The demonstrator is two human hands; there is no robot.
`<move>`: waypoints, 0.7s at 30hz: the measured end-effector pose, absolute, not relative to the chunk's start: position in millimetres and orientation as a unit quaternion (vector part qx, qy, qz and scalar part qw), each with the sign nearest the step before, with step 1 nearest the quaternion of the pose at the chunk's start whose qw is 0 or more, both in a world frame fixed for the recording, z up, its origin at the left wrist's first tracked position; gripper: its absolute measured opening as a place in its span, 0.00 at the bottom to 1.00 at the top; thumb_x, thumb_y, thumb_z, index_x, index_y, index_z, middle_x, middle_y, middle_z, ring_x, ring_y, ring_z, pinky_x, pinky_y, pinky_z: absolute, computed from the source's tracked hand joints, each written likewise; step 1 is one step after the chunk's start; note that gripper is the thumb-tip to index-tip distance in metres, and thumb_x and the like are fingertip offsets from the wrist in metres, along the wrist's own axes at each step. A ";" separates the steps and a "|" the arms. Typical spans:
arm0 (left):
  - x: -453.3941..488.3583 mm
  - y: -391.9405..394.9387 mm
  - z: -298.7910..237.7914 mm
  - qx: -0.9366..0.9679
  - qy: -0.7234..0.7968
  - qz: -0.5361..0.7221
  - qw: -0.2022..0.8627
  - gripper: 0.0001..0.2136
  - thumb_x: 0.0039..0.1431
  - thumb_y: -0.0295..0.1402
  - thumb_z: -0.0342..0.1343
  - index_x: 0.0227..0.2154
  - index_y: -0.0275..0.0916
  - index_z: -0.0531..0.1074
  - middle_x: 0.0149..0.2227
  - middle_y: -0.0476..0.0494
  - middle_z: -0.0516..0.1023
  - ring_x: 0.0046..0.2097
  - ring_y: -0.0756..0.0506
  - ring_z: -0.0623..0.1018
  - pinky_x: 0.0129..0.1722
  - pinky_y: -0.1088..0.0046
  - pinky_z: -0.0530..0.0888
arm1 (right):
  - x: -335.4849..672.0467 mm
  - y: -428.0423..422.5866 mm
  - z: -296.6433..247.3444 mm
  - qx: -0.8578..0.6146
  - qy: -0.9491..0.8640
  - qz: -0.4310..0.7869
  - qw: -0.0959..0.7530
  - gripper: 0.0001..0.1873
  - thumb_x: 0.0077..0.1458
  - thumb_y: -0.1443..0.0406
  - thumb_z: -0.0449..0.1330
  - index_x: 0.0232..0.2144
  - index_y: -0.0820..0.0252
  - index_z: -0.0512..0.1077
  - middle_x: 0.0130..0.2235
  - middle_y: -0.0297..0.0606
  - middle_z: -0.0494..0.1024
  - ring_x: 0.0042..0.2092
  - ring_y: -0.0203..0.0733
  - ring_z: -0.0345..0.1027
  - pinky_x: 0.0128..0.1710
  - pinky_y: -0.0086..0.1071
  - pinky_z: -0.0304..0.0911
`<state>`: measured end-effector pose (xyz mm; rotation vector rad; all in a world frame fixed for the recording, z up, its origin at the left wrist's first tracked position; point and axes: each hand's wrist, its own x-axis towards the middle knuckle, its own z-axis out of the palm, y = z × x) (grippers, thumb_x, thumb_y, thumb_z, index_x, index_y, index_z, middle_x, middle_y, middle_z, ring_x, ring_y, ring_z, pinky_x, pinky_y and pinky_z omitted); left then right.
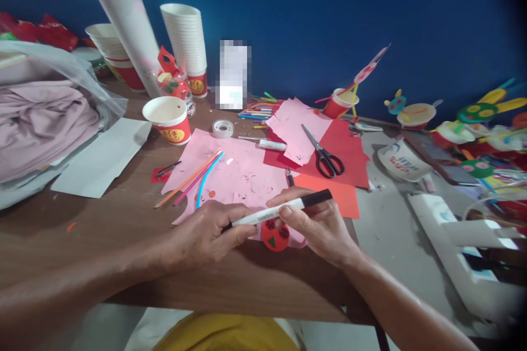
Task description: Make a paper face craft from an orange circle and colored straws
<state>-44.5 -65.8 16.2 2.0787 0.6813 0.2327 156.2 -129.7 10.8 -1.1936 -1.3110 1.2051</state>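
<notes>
A white marker with a black cap end lies level between my two hands, above the table's near edge. My left hand pinches its left end between thumb and fingers. Fingers and thumb of my right hand close round it near the black end. Just under the marker is a round red paper face with dark eyes and a green triangle; its top is partly covered by my right hand. Pink paper with small scraps lies beyond, with orange, purple and blue strips on its left part.
Black-handled scissors rest on red and pink sheets. A tape roll, a paper cup and a tall cup stack stand behind. Cloth in plastic fills the left side; a white power strip and decorated cups are right.
</notes>
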 end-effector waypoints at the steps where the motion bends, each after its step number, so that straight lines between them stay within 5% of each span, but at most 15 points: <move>1: -43.4 -66.2 17.9 0.839 0.280 0.088 0.458 0.12 0.61 0.35 0.44 0.29 0.37 0.70 0.23 0.52 0.70 0.26 0.53 0.68 0.25 0.80 0.63 | 156.4 -128.8 9.5 -0.485 -0.547 0.488 0.476 0.07 0.54 0.61 0.59 0.34 0.56 0.74 0.27 0.33 0.74 0.29 0.34 0.68 0.28 0.27 0.63; 6: -40.9 -67.1 22.5 0.809 0.276 0.067 0.515 0.08 0.57 0.34 0.49 0.34 0.39 0.71 0.23 0.54 0.69 0.25 0.53 0.68 0.23 0.81 0.64 | 154.4 -126.6 7.3 -0.453 -0.550 0.486 0.506 0.16 0.61 0.55 0.48 0.30 0.58 0.67 0.34 0.38 0.74 0.37 0.38 0.67 0.37 0.34 0.63; 11: -43.4 -62.0 19.9 0.777 0.311 0.182 0.516 0.13 0.59 0.37 0.45 0.40 0.36 0.69 0.26 0.50 0.72 0.24 0.53 0.68 0.22 0.80 0.65 | 151.6 -129.8 12.9 -0.464 -0.539 0.568 0.415 0.18 0.63 0.53 0.42 0.29 0.57 0.58 0.20 0.26 0.61 0.21 0.31 0.57 0.22 0.26 0.55; 17: -41.5 -57.7 23.9 0.813 0.312 0.074 0.486 0.13 0.57 0.40 0.48 0.25 0.36 0.69 0.24 0.52 0.70 0.28 0.52 0.69 0.26 0.79 0.64 | 141.0 -134.6 22.6 -0.563 -0.744 0.328 0.145 0.13 0.62 0.59 0.47 0.28 0.59 0.63 0.22 0.30 0.67 0.23 0.32 0.56 0.23 0.28 0.47; 21: -42.1 -61.2 20.7 0.871 0.267 0.036 0.410 0.16 0.60 0.37 0.44 0.19 0.36 0.63 0.19 0.55 0.63 0.23 0.55 0.64 0.23 0.79 0.59 | 141.4 -136.0 13.7 -0.510 -0.827 0.205 0.123 0.11 0.60 0.63 0.48 0.28 0.59 0.66 0.19 0.32 0.67 0.19 0.32 0.54 0.20 0.29 0.41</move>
